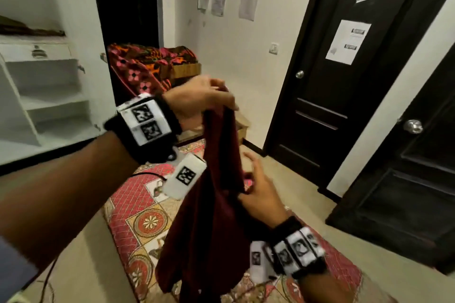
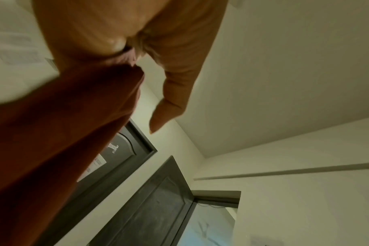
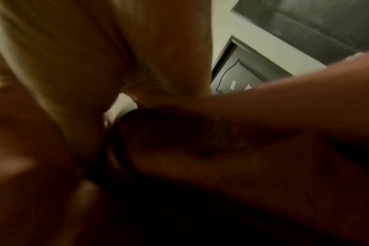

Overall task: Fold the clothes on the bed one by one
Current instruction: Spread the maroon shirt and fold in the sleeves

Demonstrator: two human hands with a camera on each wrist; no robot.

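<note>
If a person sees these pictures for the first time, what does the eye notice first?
First, the dark maroon garment hanging in the centre, gripped at its top by the left hand and lower down by the right hand. Beneath it lies the red patterned bedcover. On the right stand two dark doors.

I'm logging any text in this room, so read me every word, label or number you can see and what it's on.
No text is legible.
Papers on the wall: too blurred.
Sheets on the dark door: too blurred.
Wrist-band markers: black-and-white patterns, no words.
</note>
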